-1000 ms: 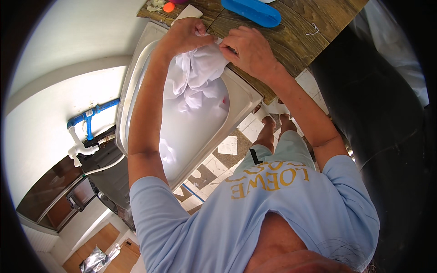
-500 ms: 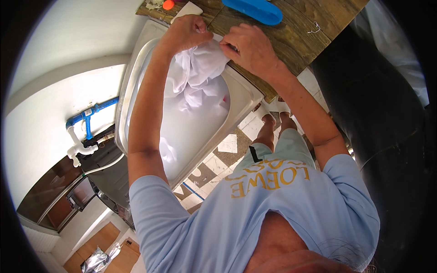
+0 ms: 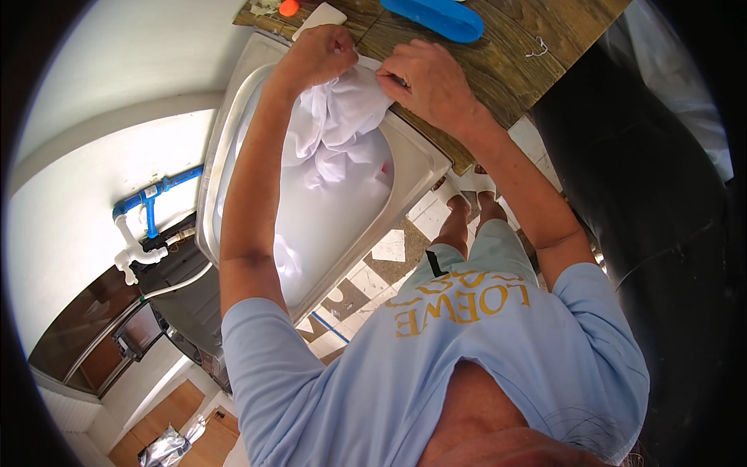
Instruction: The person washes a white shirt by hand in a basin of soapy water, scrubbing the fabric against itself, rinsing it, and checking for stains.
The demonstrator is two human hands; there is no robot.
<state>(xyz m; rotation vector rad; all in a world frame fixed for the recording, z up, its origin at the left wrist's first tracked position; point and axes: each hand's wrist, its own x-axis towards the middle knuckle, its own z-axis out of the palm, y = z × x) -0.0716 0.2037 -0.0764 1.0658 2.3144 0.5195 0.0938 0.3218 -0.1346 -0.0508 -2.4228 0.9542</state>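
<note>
A wet white cloth (image 3: 342,117) hangs bunched from my two hands into a pale basin. My left hand (image 3: 323,56) is closed, with thumb and fingers pinched at the cloth's upper edge. On the right, my right hand (image 3: 426,82) has its fingers curled and pinched on the same cloth's edge, a short gap from the left. The cloth's lower folds rest in cloudy white water (image 3: 334,222) inside the basin (image 3: 424,167). Exactly where the fingertips grip is partly hidden by the knuckles. A small reddish spot shows near the water's right side.
Beyond my hands lies a wooden board (image 3: 537,27), carrying a blue plastic tray-like piece (image 3: 436,17), a white block (image 3: 320,19) and a small orange round thing (image 3: 289,8). Blue pipe (image 3: 180,179) and a white tap (image 3: 136,253) stand left of the basin. Black sheeting (image 3: 638,179) hangs right.
My left hand has shifted very slightly, its thumb drawing a little away from the right hand. The right hand and the cloth look nearly the same.
</note>
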